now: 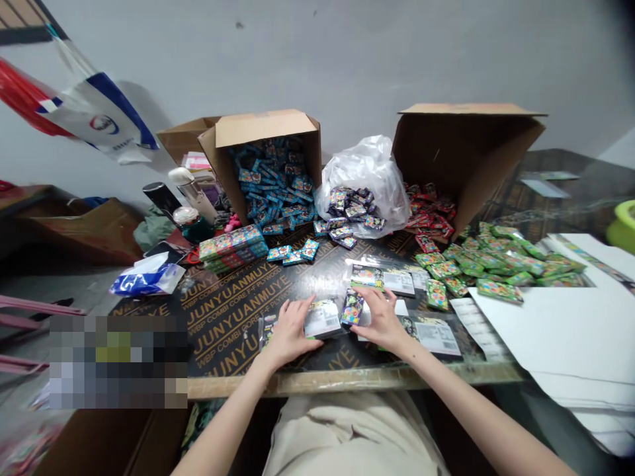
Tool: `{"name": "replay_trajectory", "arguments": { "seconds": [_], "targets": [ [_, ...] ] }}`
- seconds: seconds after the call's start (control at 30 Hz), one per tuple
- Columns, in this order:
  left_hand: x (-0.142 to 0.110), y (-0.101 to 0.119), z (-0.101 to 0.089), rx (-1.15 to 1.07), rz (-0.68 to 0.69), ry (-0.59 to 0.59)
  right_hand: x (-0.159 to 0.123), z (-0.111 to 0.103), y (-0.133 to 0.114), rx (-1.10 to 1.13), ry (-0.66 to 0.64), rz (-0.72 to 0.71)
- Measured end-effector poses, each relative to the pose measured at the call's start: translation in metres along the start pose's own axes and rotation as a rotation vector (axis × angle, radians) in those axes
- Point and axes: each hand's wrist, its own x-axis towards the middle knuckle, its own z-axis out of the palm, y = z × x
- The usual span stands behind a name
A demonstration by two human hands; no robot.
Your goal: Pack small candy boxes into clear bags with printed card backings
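My right hand [384,317] grips a small purple printed box [352,307] between thumb and fingers, just above the table's front part. My left hand [292,327] lies with fingers spread on a clear printed pouch [322,318], partly covering it. Under and beside my right hand is another clear pouch [436,335] with a pale label. Farther back a third pouch [381,278] lies flat, its print black, green and white. Loose blue boxes [294,254] are scattered behind my left hand.
Cardboard boxes hold blue packs [278,178] and red packs [431,208]. Between them a clear plastic bag [364,172] spills purple packs. Green packs [496,258] are heaped at right beside white sheets [555,330]. Stacked boxes [233,248], bottles [191,192] and a tissue pack [147,276] stand left.
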Motion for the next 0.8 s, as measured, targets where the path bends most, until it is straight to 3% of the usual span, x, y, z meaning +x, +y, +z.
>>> {"name": "replay_trajectory", "arguments": {
  "seconds": [0.17,0.23,0.33,0.47,0.53,0.63,0.73,0.8],
  "targets": [
    [-0.001,0.010,-0.010,-0.076,0.093,-0.036,-0.002,-0.007,0.001,0.206,-0.251,-0.073],
    [0.001,0.011,-0.012,-0.078,0.089,-0.006,-0.003,-0.008,0.000,0.204,-0.197,-0.045],
    [0.006,0.011,-0.010,-0.069,0.033,0.073,-0.007,-0.007,-0.008,0.203,-0.008,0.049],
    [0.015,0.011,-0.003,-0.057,0.032,0.071,0.000,-0.012,-0.003,0.298,-0.112,-0.007],
    [0.017,0.008,0.003,-0.033,0.036,0.067,0.015,-0.025,0.021,0.203,0.003,0.053],
    [0.016,-0.001,0.016,-0.003,0.036,0.047,0.047,-0.055,0.084,-0.124,0.359,0.368],
    [0.012,-0.010,0.028,0.007,0.032,0.018,0.074,-0.087,0.148,-0.351,0.366,0.662],
    [0.010,-0.015,0.034,-0.003,0.027,0.017,0.084,-0.102,0.176,-0.388,0.333,0.760]
  ]
}}
